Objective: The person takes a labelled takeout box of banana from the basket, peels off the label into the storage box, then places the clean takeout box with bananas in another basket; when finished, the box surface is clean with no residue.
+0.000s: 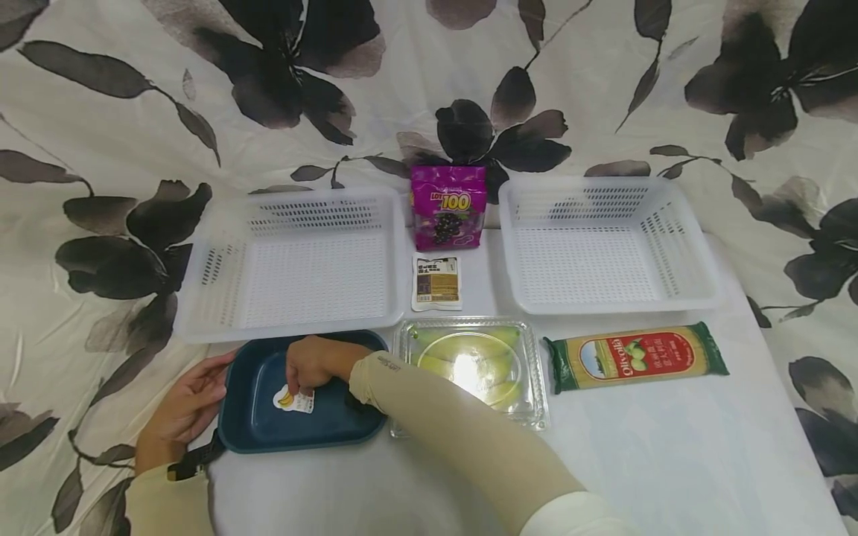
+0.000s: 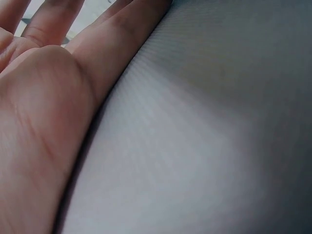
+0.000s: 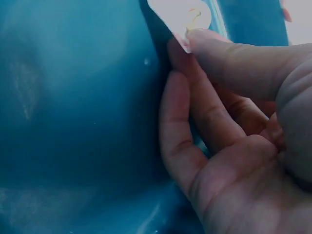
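Observation:
My right hand (image 1: 318,365) reaches down into a dark blue tray (image 1: 244,439). Between thumb and fingertip it pinches a small white label with a banana picture (image 1: 295,400); the right wrist view shows the label (image 3: 181,17) held by one corner, over the blue base. My left hand (image 1: 191,402) lies along the tray's left wall, its fingers loosely extended near the rim. In the left wrist view the palm (image 2: 39,112) faces upward beside a blurred greyish surface.
Two white perforated baskets (image 1: 288,333) (image 1: 610,305) stand at the back. Between them are a purple candy bag (image 1: 449,208) and a small brown-and-white packet (image 1: 436,283). A clear lidded box of bananas (image 1: 429,350) sits right of the tray, then a spaghetti pack (image 1: 637,357).

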Demonstrator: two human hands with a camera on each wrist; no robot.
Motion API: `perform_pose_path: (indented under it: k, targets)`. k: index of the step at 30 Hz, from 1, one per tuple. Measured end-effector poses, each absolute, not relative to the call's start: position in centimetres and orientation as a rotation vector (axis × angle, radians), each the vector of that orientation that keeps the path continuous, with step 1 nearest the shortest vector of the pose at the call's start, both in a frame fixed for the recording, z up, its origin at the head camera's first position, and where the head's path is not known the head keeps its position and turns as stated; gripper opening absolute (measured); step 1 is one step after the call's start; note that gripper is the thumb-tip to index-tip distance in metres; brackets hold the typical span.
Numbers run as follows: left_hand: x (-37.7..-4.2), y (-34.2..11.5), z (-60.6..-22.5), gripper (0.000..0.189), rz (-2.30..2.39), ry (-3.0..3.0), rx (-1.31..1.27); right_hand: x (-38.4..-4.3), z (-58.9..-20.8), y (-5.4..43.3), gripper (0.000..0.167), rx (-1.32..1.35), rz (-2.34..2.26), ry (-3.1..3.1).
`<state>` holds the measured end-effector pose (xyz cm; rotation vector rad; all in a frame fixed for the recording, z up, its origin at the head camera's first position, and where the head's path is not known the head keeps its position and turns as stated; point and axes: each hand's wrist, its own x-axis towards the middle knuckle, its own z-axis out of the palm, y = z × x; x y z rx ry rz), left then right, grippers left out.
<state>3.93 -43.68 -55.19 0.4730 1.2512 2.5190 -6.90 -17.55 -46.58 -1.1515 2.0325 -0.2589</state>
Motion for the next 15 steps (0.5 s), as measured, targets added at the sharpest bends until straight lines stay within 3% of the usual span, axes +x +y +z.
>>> perform_pose_path:
  k: [15]
  targets:
    - [3.9,-43.7,-55.0,0.065,2.518,1.218,0.513,-5.8,-46.7,-18.4,0.008,-0.996,-0.264,2.105]
